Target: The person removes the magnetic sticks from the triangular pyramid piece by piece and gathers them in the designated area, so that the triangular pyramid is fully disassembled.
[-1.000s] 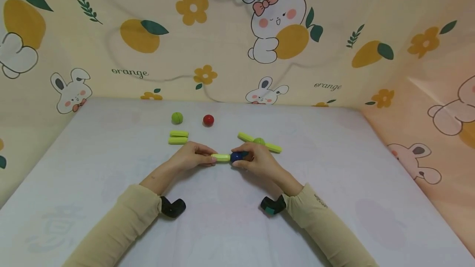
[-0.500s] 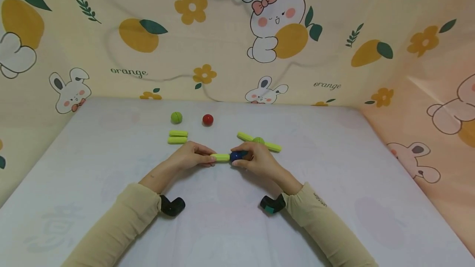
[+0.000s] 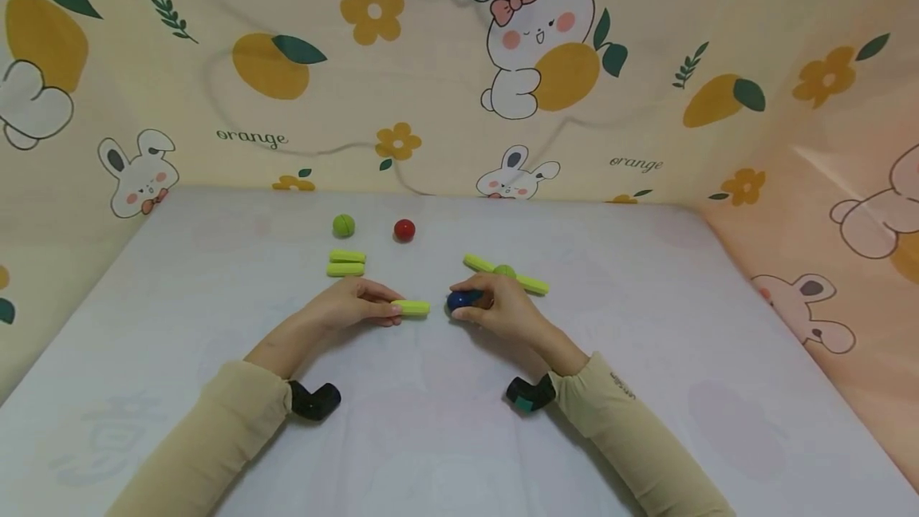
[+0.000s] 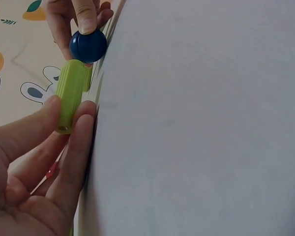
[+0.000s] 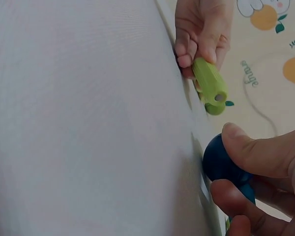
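My left hand (image 3: 355,301) pinches a light green ribbed stick (image 3: 414,308) between thumb and fingers, low over the white table. A small hole shows in the end of this stick (image 5: 218,97) in the right wrist view. Across a short gap, my right hand (image 3: 506,308) pinches a dark blue ball (image 3: 458,301) by its sides. Behind the ball, partly covered by the fingers, is a blue-teal piece (image 5: 247,191) whose kind I cannot tell. Stick and ball are apart in the head view.
Beyond the right hand lie two green sticks (image 3: 533,285) in line with a green ball (image 3: 505,271) between them. Two short green sticks (image 3: 346,270) lie side by side behind the left hand. Farther back are a green ball (image 3: 344,225) and a red ball (image 3: 404,230).
The green stick touched or nearly touched the blue ball before. My left hand has moved left with the stick, opening a gap. My right hand has stayed about where it was.
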`<state>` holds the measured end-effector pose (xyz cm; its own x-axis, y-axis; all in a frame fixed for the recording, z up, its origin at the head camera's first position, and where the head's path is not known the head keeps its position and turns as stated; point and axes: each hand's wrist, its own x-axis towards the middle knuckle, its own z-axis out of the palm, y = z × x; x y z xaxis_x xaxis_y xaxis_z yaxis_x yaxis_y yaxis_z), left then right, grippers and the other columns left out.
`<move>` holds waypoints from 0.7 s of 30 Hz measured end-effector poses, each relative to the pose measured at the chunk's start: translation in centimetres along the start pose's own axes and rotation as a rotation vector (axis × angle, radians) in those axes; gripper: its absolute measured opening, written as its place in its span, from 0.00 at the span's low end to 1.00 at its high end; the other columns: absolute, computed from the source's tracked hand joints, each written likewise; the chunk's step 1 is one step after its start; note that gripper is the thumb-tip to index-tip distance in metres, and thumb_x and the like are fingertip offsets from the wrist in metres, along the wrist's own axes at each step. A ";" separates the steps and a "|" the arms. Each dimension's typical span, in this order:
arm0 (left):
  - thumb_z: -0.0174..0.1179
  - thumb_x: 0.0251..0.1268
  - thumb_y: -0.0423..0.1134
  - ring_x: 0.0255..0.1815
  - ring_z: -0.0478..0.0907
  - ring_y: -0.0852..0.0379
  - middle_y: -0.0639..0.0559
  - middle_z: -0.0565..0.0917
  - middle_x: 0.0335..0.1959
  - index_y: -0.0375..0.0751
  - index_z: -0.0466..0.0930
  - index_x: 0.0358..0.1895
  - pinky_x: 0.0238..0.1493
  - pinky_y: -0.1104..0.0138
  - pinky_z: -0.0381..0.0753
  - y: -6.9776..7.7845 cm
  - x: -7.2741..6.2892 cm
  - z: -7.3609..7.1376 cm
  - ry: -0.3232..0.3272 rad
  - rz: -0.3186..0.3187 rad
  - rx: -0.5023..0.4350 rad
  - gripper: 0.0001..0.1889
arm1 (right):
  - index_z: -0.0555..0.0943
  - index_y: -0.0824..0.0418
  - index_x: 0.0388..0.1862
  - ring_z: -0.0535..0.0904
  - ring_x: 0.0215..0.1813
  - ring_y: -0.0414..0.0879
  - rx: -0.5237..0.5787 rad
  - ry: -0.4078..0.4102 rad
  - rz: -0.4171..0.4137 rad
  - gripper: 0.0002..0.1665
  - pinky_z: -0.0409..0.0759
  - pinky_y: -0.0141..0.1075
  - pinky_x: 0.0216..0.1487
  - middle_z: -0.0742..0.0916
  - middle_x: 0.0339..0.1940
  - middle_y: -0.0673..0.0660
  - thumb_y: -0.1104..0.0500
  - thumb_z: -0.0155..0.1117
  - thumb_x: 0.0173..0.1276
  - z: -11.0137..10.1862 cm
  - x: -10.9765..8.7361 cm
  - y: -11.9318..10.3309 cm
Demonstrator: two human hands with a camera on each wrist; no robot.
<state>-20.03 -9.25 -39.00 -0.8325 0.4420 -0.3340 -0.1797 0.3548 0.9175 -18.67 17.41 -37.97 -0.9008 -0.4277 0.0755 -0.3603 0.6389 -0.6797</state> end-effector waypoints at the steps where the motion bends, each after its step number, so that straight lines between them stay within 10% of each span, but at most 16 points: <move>1: 0.59 0.65 0.31 0.38 0.84 0.60 0.40 0.86 0.42 0.26 0.76 0.56 0.48 0.67 0.82 0.0 -0.1 -0.1 0.000 0.005 0.003 0.18 | 0.83 0.60 0.52 0.76 0.32 0.41 0.002 0.000 -0.001 0.22 0.76 0.30 0.32 0.86 0.47 0.57 0.57 0.73 0.58 0.0 0.0 0.0; 21: 0.61 0.65 0.36 0.39 0.84 0.60 0.43 0.87 0.40 0.27 0.77 0.56 0.48 0.67 0.81 -0.1 -1.8 -1.9 0.055 0.040 0.043 0.19 | 0.83 0.61 0.52 0.75 0.29 0.41 0.041 -0.003 -0.006 0.22 0.75 0.30 0.31 0.86 0.47 0.58 0.59 0.73 0.57 -0.2 0.0 0.0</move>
<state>-19.57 -11.65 -38.04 -0.8665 0.4107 -0.2838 -0.1241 0.3735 0.9193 -18.72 17.50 -37.80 -0.8980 -0.4332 0.0772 -0.3552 0.6100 -0.7083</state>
